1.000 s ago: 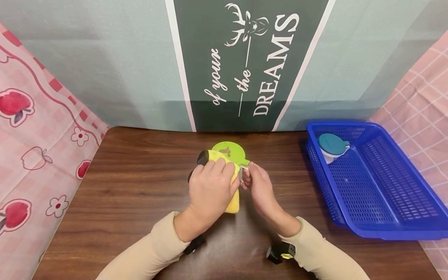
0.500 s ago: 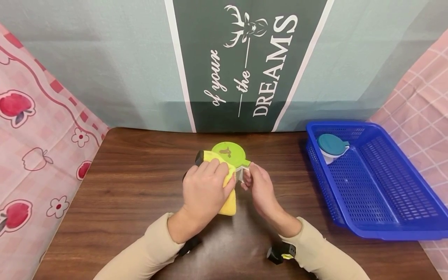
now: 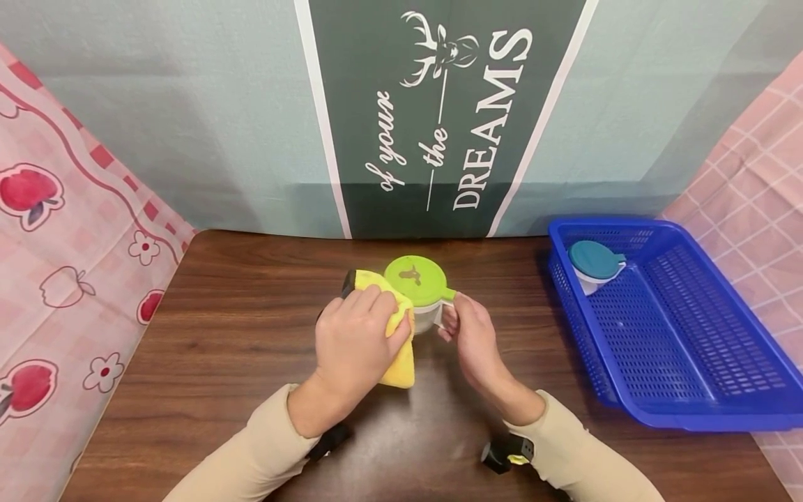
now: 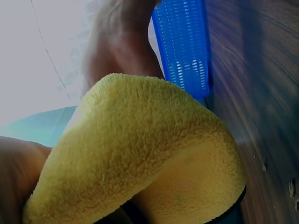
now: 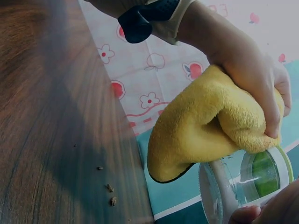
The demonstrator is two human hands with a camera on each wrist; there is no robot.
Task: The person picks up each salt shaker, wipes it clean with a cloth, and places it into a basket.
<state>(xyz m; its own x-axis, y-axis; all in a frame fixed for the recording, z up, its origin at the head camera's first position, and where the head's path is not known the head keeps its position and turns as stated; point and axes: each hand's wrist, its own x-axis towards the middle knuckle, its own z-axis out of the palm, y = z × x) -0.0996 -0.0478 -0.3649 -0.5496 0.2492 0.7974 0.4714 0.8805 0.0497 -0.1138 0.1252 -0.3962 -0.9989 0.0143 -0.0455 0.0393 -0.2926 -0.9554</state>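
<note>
My left hand (image 3: 357,331) grips a bunched yellow cloth (image 3: 399,366) with dark edging, just left of a clear jar (image 3: 428,318) with a bright green lid (image 3: 415,281). A brown mark shows on that lid. On the jar's other side, my right hand (image 3: 475,338) holds its handle between thumb and fingers. The right wrist view shows the cloth (image 5: 201,126) against or very near the lid end of the tilted jar (image 5: 217,191). In the left wrist view the cloth (image 4: 135,144) hides the jar.
At the right stands a blue perforated basket (image 3: 680,411). Inside it, in the far left corner, is a similar jar with a teal lid (image 3: 594,259). Several small brown crumbs (image 5: 110,188) lie on the wooden table (image 3: 219,335). Patterned cloths hang around the table.
My left hand and the yellow cloth have moved left, uncovering more of the jar's side. The jar and my right hand have shifted slightly to the right.
</note>
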